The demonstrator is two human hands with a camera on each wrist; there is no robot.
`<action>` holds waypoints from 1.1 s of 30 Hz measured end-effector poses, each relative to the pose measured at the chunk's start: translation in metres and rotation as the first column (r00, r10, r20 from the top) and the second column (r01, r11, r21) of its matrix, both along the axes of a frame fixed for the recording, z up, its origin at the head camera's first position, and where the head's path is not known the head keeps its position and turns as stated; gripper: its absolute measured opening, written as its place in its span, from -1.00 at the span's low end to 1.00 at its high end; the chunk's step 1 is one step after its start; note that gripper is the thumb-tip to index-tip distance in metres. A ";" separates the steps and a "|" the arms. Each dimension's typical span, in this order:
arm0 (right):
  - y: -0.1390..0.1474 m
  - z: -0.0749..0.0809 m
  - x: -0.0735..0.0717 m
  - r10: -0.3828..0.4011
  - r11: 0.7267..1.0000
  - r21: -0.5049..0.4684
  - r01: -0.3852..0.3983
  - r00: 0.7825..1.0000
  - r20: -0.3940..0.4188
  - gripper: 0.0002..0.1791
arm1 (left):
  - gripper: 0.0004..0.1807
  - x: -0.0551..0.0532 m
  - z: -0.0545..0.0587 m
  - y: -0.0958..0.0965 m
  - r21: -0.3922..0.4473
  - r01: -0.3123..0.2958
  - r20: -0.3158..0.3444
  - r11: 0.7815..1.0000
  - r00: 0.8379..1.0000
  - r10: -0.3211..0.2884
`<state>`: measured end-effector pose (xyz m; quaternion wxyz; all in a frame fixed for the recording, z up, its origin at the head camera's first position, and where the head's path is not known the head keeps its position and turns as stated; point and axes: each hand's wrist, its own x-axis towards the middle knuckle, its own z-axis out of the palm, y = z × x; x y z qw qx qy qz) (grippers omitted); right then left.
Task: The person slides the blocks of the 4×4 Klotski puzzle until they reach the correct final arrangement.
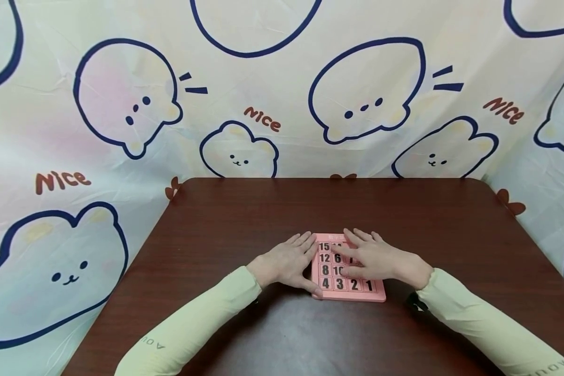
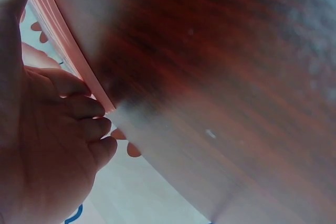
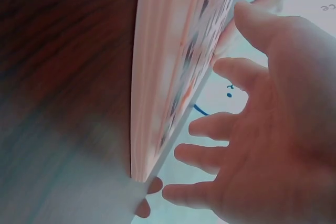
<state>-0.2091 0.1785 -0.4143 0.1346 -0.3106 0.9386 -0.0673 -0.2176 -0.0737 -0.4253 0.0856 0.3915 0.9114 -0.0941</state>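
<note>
Fingers (image 3: pixel 210 125) spread above, and laid beside, a pink number board (image 1: pixel 340 277)

Four fingers of the left hand (image 1: pixel 289 263) lie close together and nearly straight along the board's nine-o'clock side, with the thumb held apart, its tip at the seven-o'clock corner. In the left-wrist view the fingertips adjoin the board's edge; how firmly they press cannot be told. The right hand (image 1: pixel 380 261) has its fingers and thumb spread over the board's centre and its twelve-to-three-o'clock part. In the right-wrist view its little finger stands clear of the board (whether the index finger or thumb touches it cannot be told).

The board lies flat on a dark brown table (image 1: pixel 244 209), between four and five o'clock from the centre of the head view. Its row nearest six o'clock reads 4, 3, 2, 1; the column nearest nine o'clock reads 15, 12, 8, 4 downward; the right hand hides several other numbers. Pale green sleeves (image 1: pixel 474 313) cover both forearms, at seven and four o'clock. Beyond the table, toward twelve o'clock, hangs a cloth (image 1: pixel 282 78) printed with blue outlines and the word "Nice".
</note>
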 end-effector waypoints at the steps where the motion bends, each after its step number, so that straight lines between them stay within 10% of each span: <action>1: -0.001 0.000 0.000 -0.001 1.000 0.000 0.001 1.000 0.000 -0.28 | 0.37 0.000 0.000 0.000 0.001 -0.001 0.004 1.000 1.000 0.001; 33: 0.022 -0.002 0.002 -0.024 0.999 0.026 0.025 0.999 -0.043 -0.33 | 0.37 0.001 -0.001 0.001 -0.005 -0.022 0.024 1.000 0.999 0.022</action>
